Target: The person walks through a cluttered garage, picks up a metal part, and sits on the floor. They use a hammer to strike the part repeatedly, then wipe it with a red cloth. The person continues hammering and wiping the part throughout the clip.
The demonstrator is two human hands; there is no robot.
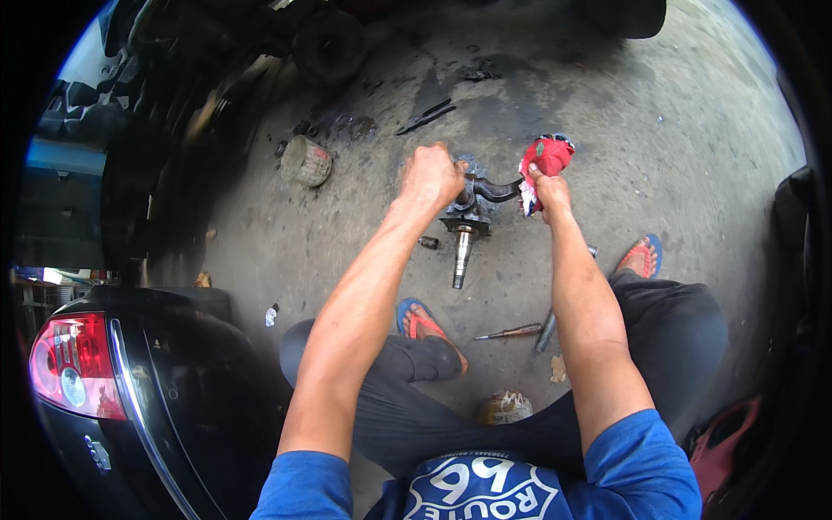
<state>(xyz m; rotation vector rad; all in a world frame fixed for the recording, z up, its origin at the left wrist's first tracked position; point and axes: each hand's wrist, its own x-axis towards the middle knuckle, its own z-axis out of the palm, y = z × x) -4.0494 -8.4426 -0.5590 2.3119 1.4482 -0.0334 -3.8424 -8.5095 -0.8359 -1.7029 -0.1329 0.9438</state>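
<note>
A dark, greasy steering knuckle (pixel 497 190) is on the concrete floor in front of me, with its bright tapered spindle (pixel 464 256) pointing toward me. My left hand (pixel 431 180) is closed over its left side, and the fingertips are partly hidden. From the knuckle a curved arm runs right, up to a bunched red rag (pixel 548 158). My right hand (pixel 552 192) grips this rag at the end of the arm; the cloth hides whatever lies under it. A small dark cylindrical piece (pixel 428 243) lies just left of the spindle.
Pliers (pixel 425 115) lie beyond the knuckle, and a dirty tub (pixel 306 162) stands at far left. Near my feet are a screwdriver (pixel 511 332) and a metal bar (pixel 546 334). A black car (pixel 208 390) stands close on the left. At lower right is a red plastic seat (pixel 724 446).
</note>
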